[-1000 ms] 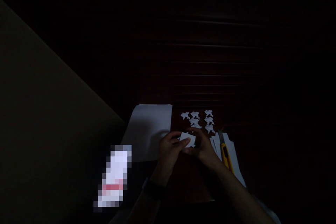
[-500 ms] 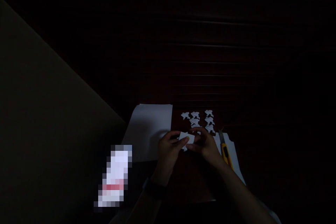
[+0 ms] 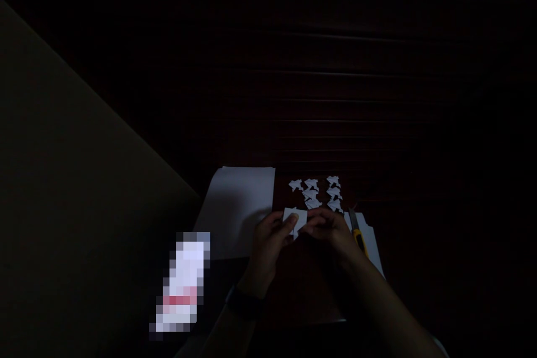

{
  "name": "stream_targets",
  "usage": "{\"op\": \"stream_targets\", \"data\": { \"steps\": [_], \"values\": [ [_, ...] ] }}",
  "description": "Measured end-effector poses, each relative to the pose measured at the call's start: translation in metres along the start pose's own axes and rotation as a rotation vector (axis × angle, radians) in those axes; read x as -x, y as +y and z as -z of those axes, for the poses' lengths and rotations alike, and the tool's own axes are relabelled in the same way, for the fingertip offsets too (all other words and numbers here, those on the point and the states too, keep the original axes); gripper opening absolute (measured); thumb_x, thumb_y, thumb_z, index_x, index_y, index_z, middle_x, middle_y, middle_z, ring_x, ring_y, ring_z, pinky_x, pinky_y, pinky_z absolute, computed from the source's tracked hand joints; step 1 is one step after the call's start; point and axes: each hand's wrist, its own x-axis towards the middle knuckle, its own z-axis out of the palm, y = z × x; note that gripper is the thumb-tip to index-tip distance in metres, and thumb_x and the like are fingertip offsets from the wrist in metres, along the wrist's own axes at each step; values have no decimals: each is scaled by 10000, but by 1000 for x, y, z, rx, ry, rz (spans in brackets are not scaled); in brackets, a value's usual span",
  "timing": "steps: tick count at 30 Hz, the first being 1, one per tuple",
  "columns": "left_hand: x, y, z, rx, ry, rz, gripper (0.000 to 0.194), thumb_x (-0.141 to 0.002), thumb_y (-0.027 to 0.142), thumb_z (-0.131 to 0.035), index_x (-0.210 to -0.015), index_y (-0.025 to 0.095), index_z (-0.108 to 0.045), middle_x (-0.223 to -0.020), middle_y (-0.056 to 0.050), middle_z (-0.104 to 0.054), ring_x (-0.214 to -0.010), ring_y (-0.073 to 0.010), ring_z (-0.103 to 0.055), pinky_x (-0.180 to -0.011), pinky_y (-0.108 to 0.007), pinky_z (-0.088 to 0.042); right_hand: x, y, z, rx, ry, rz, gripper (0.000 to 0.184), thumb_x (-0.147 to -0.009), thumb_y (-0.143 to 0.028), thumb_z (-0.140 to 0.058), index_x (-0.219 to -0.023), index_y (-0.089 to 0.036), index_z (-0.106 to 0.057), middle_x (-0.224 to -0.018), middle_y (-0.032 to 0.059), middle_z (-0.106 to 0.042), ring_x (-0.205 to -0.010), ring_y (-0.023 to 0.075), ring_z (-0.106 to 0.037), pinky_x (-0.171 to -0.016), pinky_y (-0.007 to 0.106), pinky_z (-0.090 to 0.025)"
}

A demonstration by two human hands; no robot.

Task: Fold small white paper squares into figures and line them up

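A small piece of folded white paper (image 3: 301,217) with pointed flaps is held above the dark table. My left hand (image 3: 267,238) grips it from the left, thumb pressed flat on its upper face and fingers underneath. At the paper's right edge, my right hand (image 3: 333,230) has its thumb and fingers closed together on the side; the dim light blurs the exact contact. Just beyond my hands lie several folded white paper figures, one group (image 3: 311,194) in the middle and a column (image 3: 334,193) to its right.
A stack of white sheets (image 3: 245,190) lies to the left. On the right, a yellow utility knife (image 3: 359,241) with its blade out rests on more white paper (image 3: 375,246). A bright pixelated patch (image 3: 184,274) glows at lower left. A pale wall (image 3: 84,179) stands at far left.
My right hand's raised fingers have come down and drawn in beside the paper's right edge. The folded paper has shifted slightly left and tilted, still under my left thumb.
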Motion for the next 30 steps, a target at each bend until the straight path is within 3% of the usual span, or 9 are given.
{"op": "stream_targets", "data": {
  "steps": [4,8,15,21,27,30],
  "values": [
    [3,2,-1,15,-51,-15,340,-723,402,-675,-940,140,-665,-951,-106,-688,-807,-185,-647,-613,-244,-517,-1,1,3,-2,-2,-58,143,-630,-210,-755,-748,-157,-695,-707,48,-715,-657,160,-636,-673,286,-469],
    [-1,-1,-1,-30,-29,-17,354,-690,388,-707,-944,145,-659,-931,-106,-704,-763,-193,-664,-614,-268,-534,-1,-1,5,87,-4,-39,95,-646,-236,-747,-678,-154,-711,-671,47,-709,-656,157,-625,-687,286,-462],
    [-5,-4,2,-64,41,-81,411,-678,314,-732,-1034,148,-610,-901,-102,-712,-736,-189,-675,-621,-266,-541,-1,-2,0,89,24,-5,220,-652,-290,-760,-826,-172,-695,-780,49,-705,-735,180,-636,-715,300,-465],
    [-4,-5,3,-123,-18,-52,455,-650,271,-752,-1053,139,-588,-773,-75,-711,-676,-184,-671,-593,-259,-539,-4,3,-1,230,106,71,289,-581,-320,-803,-782,-164,-666,-679,13,-644,-636,162,-593,-613,277,-455],
    [0,3,-1,-75,-21,-30,457,-680,343,-723,-1080,169,-585,-918,-100,-700,-809,-223,-672,-642,-304,-559,-4,-1,-3,176,140,115,330,-602,-290,-798,-865,-200,-619,-613,-38,-585,-563,127,-543,-566,253,-434],
    [5,8,-3,-52,-76,31,469,-680,334,-726,-1094,173,-573,-948,-103,-693,-830,-228,-670,-670,-316,-556,-3,-2,-3,124,145,142,379,-611,-271,-794,-918,-224,-576,-605,-53,-572,-527,117,-524,-535,244,-426]
  ]
}}
